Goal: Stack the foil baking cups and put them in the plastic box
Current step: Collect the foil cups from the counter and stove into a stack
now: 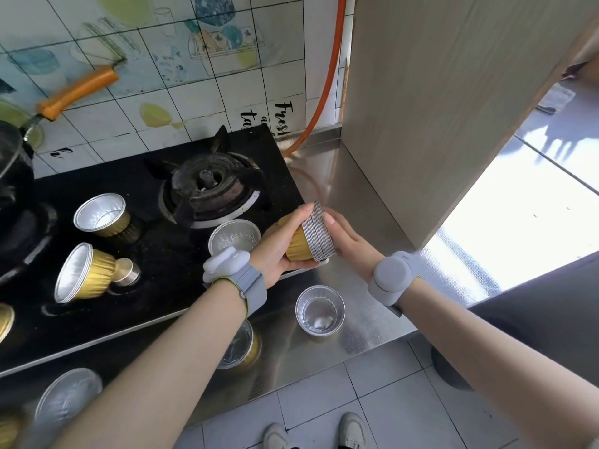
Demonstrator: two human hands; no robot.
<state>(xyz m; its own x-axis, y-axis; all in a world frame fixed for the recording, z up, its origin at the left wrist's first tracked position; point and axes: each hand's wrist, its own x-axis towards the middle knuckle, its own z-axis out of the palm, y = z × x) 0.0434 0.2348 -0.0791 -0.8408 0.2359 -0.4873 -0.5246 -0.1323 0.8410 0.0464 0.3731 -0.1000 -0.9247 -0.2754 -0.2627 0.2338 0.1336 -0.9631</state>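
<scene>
Beside the burner (212, 189), my left hand (278, 251) gripped the stack of cups (308, 241) sideways. My right hand (343, 236) pressed flat against its rims, fingers extended.

Bright daylight enters from about three o'clock, overexposing the sunlit floor (505, 222) to near white. Soft glare spreads across the steel counter (353, 306), and finger-shaped shadows fall on the floor at two o'clock. The black glass hob (107, 306) reflects faintly. The centre is fairly sharp. Wide-angle distortion bends the wall tiles (181, 76) and wooden panel (437, 102) toward the edges. At seven o'clock, a foil cup (68, 396) is smeared and out of focus.
</scene>
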